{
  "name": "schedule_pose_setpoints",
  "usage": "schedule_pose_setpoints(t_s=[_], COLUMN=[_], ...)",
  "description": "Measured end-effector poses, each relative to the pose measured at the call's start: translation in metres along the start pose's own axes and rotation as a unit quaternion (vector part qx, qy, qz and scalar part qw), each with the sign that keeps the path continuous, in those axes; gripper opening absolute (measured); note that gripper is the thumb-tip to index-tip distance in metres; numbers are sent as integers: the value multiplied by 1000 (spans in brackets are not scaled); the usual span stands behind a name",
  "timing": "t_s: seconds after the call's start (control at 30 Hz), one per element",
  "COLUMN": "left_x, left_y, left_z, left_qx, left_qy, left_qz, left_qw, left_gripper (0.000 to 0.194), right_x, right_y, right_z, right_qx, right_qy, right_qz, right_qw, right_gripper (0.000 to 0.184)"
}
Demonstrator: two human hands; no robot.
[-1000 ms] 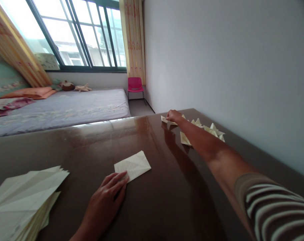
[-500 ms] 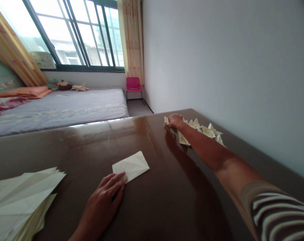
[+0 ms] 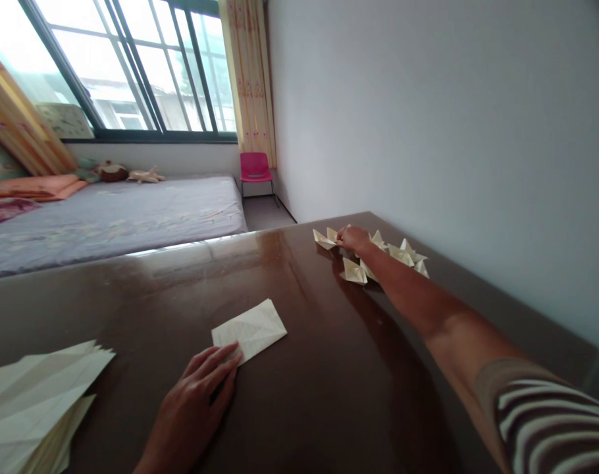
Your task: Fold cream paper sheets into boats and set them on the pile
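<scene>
My left hand [image 3: 195,388] lies flat on the brown table, its fingertips resting on the near left corner of a folded cream paper [image 3: 253,329]. At the far right, my right hand [image 3: 353,239] is closed, with its fingertips pinched at the right end of a small folded paper boat [image 3: 323,239]. Its fingers partly hide the contact. Several more paper boats [image 3: 403,253] stand behind and beside the right wrist, and one boat [image 3: 355,271] sits nearer, left of the forearm. My right forearm covers part of the group.
A stack of creased cream paper sheets [image 3: 37,395] lies at the left of the glossy table [image 3: 146,303]. A white wall [image 3: 428,118] runs along the right. Beyond the table are a bed [image 3: 171,204], a pink chair [image 3: 256,168] and a window.
My right hand has shifted right along the boats, and more of the leftmost boat shows. My left hand stays on the folded paper. The whole view has swung slightly right.
</scene>
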State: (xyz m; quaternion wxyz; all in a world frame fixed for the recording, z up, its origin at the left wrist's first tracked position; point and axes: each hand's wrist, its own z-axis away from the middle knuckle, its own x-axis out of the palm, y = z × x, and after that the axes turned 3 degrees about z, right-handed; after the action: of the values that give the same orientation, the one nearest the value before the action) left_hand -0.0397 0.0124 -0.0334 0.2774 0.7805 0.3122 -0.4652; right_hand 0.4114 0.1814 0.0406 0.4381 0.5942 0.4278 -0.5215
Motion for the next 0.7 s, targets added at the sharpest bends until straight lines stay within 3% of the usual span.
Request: schedule_pose_setpoints(t_s=[0.1, 0.23, 0.37, 0.47, 0.57, 0.7], left_x=[1, 4, 6, 6, 7, 9], left_y=[-3, -9, -12, -14, -17, -20], left_z=[1, 2, 1, 2, 3, 5], left_qx=[7, 19, 20, 30, 36, 45], left_qy=[5, 8, 20, 17, 16, 16], left_qz=[1, 3, 2, 1, -5, -12], left_qw=[1000, 1000, 1000, 999, 999, 999], left_gripper=[36, 37, 37, 38, 38, 37], right_x=[-14, -41, -40, -23, -12, -12], right_y=[21, 96, 158, 161, 141, 116], right_z=[-8, 5, 36, 43, 31, 10], right_qx=[5, 71, 118, 114, 101, 71], right_qy=[23, 73, 47, 28, 10, -14], right_qz=[-27, -33, -29, -31, -26, -12], right_qw=[999, 994, 992, 993, 994, 997], right_gripper=[43, 41, 30, 29, 31, 34])
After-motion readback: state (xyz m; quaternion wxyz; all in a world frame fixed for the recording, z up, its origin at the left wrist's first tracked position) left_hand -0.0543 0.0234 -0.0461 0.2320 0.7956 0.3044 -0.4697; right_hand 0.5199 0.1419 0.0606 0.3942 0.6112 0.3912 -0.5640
